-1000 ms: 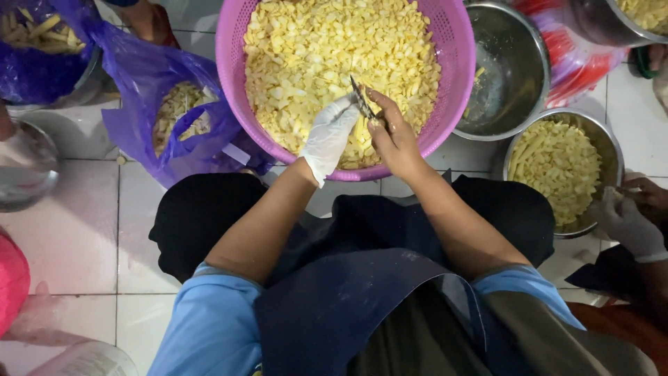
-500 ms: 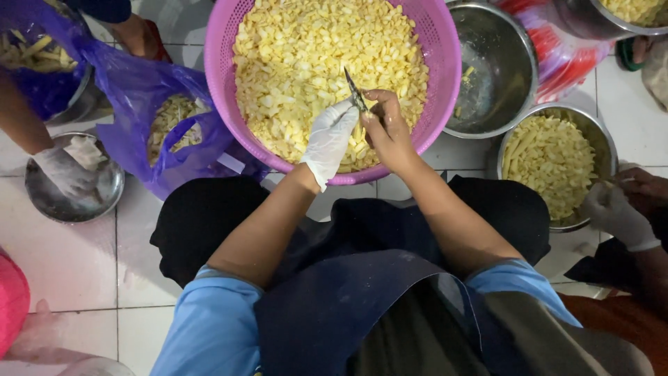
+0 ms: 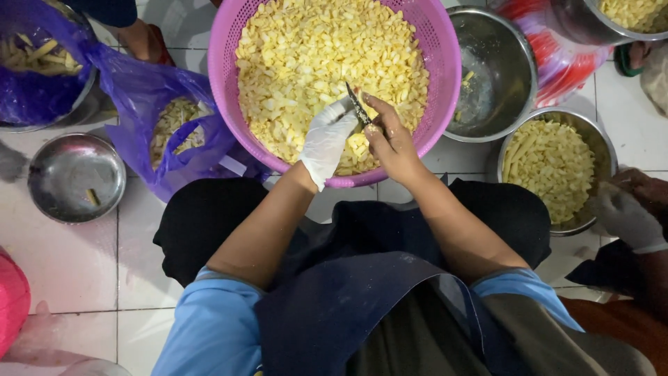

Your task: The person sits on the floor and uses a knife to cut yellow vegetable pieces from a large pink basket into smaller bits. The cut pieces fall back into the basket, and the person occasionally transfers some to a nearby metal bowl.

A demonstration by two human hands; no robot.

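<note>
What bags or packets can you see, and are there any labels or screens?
Purple bag: left of the pink basket, crumpled, open, pale yellow pieces inside.
Second purple bag: top left, lining a metal bowl, yellow strips inside.
Red bag: top right, shiny, striped, under a bowl.
No labels, signs or screens show.

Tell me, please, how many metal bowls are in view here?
5, maybe more out of frame: an almost bare one at left, one under the purple bag top left, one beside the pink basket, one full at right, one top right.
</note>
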